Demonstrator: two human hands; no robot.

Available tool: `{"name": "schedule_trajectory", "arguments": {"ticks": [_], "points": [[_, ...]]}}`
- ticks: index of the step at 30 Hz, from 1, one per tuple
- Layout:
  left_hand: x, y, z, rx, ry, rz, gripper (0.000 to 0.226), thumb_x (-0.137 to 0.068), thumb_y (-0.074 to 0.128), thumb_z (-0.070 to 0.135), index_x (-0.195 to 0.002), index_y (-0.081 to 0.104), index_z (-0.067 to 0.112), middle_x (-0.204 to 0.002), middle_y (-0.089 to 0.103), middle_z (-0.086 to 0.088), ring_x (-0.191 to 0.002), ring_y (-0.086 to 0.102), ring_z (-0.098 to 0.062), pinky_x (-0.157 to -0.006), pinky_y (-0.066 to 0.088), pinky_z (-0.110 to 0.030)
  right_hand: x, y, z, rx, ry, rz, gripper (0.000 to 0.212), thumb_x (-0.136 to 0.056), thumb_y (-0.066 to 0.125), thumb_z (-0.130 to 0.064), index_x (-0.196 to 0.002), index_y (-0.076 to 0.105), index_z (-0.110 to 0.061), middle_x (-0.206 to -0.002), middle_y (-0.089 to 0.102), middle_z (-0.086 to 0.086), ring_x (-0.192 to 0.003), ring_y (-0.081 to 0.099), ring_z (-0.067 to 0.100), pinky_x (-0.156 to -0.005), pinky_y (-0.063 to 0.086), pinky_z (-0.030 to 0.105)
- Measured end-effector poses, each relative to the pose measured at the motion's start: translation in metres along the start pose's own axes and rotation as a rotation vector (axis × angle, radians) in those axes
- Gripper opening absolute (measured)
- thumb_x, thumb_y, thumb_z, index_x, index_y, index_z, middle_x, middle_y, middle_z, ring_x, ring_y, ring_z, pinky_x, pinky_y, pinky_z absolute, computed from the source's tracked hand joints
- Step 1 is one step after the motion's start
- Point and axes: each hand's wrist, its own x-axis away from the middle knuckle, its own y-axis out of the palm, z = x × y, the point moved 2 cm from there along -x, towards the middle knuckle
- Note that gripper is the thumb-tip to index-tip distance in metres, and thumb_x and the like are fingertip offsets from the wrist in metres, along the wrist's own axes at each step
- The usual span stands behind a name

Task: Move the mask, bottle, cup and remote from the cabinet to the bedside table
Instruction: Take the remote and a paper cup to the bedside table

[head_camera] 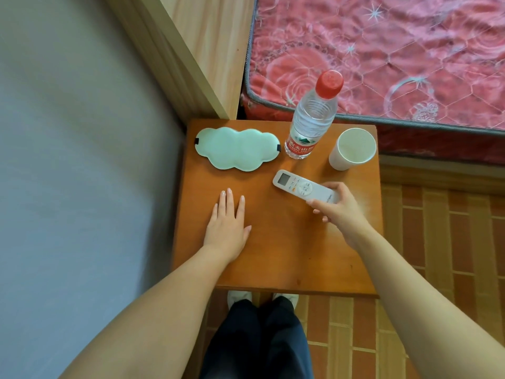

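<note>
Two white shoes point(262, 298) and dark trouser legs point(259, 343) show nearest the camera, on a brick-patterned floor point(437, 242). Beyond them stands one orange-brown bedside table point(287, 258). Two hands reach over it, well apart. One left hand point(226, 225) lies flat on the tabletop, fingers straight and together, holding nothing. One right hand point(338, 207) curls its thumb and fingers around the near end of one white remote point(303, 187), whose screen end points away toward the mask; whether the remote rests on the wood cannot be told. Farther back sit one pale green cloud-shaped mask point(237, 149) at left, one clear bottle point(311, 124) with a red cap standing upright in the middle, and one white cup point(351, 149) upright at right, near the bottle. One red quilted mattress point(396, 50) and one wooden headboard point(199, 50) lie beyond.
</note>
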Motion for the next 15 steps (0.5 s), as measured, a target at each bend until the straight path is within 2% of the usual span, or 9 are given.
{"name": "schedule_trajectory", "arguments": {"ticks": [3, 6, 10, 15], "points": [[-0.001, 0.0, 0.002, -0.003, -0.01, -0.017, 0.069, -0.096, 0.029, 0.046, -0.146, -0.004, 0.013, -0.155, -0.007, -0.018, -0.142, -0.007, -0.032, -0.115, 0.007, -0.039, -0.004, 0.002, 0.002, 0.249, -0.134, 0.085, 0.052, -0.073, 0.075, -0.016, -0.113, 0.043, -0.024, -0.112, 0.048, 0.0, -0.1, 0.05, 0.013, -0.063, 0.045, 0.016], [-0.001, -0.001, 0.002, -0.006, -0.007, -0.019, 0.069, -0.096, 0.029, 0.046, -0.146, -0.004, 0.013, -0.155, -0.007, -0.018, -0.142, -0.007, -0.032, -0.115, 0.008, -0.039, -0.006, 0.003, 0.0, 0.399, -0.212, 0.16, 0.048, -0.077, 0.071, -0.012, -0.118, 0.046, -0.017, -0.106, 0.041, 0.001, -0.098, 0.042, 0.012, -0.062, 0.037, 0.011], [-0.001, 0.0, 0.001, -0.017, -0.005, -0.01, 0.068, -0.096, 0.029, 0.047, -0.146, -0.004, 0.013, -0.155, -0.007, -0.018, -0.142, -0.006, -0.032, -0.115, 0.01, -0.038, -0.013, 0.001, 0.007, 0.584, -0.231, 0.173, 0.048, -0.077, 0.071, -0.02, -0.12, 0.049, -0.018, -0.105, 0.042, 0.003, -0.101, 0.043, 0.017, -0.078, 0.045, 0.028], [-0.001, 0.001, 0.002, -0.026, -0.008, -0.018, 0.069, -0.096, 0.028, 0.047, -0.146, -0.005, 0.013, -0.155, -0.007, -0.018, -0.142, -0.007, -0.032, -0.115, 0.01, -0.039, -0.019, -0.002, 0.008, 0.801, -0.333, 0.214, 0.048, -0.08, 0.066, -0.016, -0.126, 0.051, -0.012, -0.124, 0.052, 0.01, -0.11, 0.04, 0.03, -0.091, 0.038, 0.039]]}}
